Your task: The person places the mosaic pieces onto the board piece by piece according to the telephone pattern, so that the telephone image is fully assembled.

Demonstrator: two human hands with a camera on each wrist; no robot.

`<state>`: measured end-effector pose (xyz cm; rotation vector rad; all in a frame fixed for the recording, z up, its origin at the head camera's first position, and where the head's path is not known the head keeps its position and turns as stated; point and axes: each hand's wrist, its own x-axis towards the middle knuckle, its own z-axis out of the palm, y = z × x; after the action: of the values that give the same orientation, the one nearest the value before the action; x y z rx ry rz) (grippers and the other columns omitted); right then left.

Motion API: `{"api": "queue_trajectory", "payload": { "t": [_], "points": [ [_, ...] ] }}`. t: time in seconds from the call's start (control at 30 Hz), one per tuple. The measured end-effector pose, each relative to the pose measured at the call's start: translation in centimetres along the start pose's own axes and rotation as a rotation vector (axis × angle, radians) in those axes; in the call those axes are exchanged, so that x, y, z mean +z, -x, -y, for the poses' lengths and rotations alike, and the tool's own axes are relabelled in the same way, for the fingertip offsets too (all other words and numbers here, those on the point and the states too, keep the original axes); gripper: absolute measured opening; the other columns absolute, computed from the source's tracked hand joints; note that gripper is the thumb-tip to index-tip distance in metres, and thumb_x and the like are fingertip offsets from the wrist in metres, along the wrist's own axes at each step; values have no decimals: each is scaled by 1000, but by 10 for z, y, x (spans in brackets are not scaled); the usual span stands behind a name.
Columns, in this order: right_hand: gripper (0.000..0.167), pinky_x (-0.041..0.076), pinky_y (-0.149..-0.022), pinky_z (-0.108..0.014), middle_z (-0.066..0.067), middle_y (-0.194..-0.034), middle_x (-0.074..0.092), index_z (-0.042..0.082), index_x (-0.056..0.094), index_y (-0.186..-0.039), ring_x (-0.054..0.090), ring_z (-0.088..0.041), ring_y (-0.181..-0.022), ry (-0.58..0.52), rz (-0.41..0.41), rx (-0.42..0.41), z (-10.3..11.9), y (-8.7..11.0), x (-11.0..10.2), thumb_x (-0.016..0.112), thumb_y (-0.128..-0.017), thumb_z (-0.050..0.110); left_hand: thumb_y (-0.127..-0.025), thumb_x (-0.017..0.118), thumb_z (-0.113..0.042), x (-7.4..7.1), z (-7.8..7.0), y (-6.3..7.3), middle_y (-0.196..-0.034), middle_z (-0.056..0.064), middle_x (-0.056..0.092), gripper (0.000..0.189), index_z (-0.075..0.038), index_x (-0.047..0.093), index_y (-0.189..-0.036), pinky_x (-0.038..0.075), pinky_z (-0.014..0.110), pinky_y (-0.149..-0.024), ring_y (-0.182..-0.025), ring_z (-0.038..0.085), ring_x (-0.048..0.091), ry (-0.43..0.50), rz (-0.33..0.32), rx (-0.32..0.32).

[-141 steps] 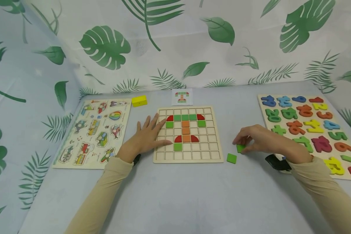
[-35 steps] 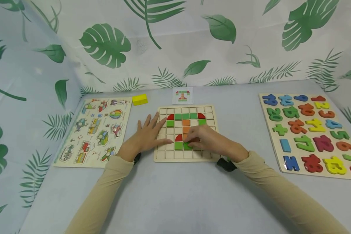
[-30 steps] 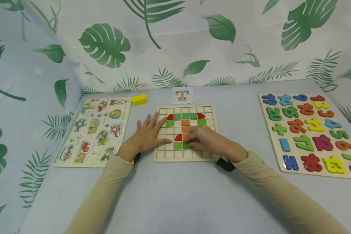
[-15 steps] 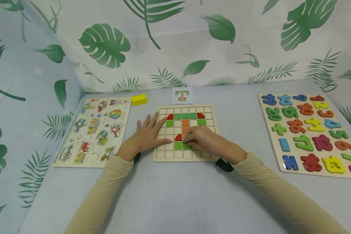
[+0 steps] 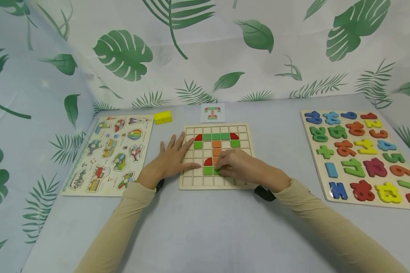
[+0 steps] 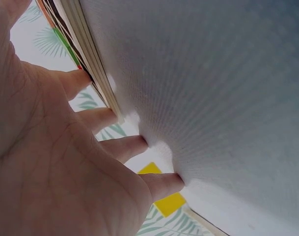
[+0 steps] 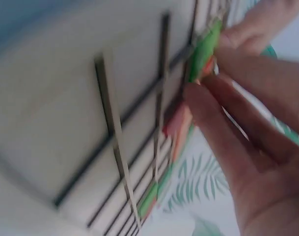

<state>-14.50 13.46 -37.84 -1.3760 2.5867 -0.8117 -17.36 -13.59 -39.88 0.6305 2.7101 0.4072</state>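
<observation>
My left hand lies with spread, straight fingers at the left edge of the wooden grid board; in the left wrist view its fingertips touch the board's edge and the cloth. Over the board's lower middle, my right hand pinches a green square tile at a cell below the orange tiles. Fingers hide much of that tile in the head view. Just left of it, another green square tile sits under a red quarter-round tile. Green and red tiles form a bar higher up.
A pattern card stands behind the board, with a yellow block to its left. A picture puzzle board lies at the left. On the right is a number puzzle board. A leaf-print cloth hangs behind.
My right hand has carried a green square tile from the cloth on the right to the board, then shifted only slightly there. My left hand has stayed in place.
</observation>
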Motion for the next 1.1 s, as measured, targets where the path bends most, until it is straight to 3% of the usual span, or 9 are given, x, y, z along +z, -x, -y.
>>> {"api": "queue_trajectory", "payload": {
  "t": [0.3,0.47,0.73,1.1],
  "points": [
    [11,60,-82,-33,3,-101,74,9,82,-105,68,-9,-91,-153,120,137,-13,36,-35,75,-96,7,-98,60,-64,-1,1,1,-175,17,-4,98,-19,13,-170,-2,76,-119,-158,47,-3,6,5,4],
    [10,60,-81,-32,7,-99,73,11,82,-103,68,-8,-90,-174,143,194,-22,62,-43,78,-94,7,-98,60,-65,0,2,1,-175,17,-5,98,-20,12,-170,-2,75,-119,-159,47,-4,14,8,6],
    [21,60,-79,-31,9,-103,72,13,81,-104,68,-9,-89,-182,124,214,-33,99,-47,88,-85,12,-99,60,-63,0,2,1,-175,18,-5,97,-18,13,-170,-2,76,-118,-158,48,-4,3,-2,11],
    [28,59,-73,-27,9,-98,70,11,80,-103,65,-8,-82,-219,146,210,-37,105,-46,93,-78,10,-99,61,-62,1,2,1,-175,18,-4,96,-18,13,-170,-2,76,-118,-158,49,-4,14,-5,16]
  ]
}}
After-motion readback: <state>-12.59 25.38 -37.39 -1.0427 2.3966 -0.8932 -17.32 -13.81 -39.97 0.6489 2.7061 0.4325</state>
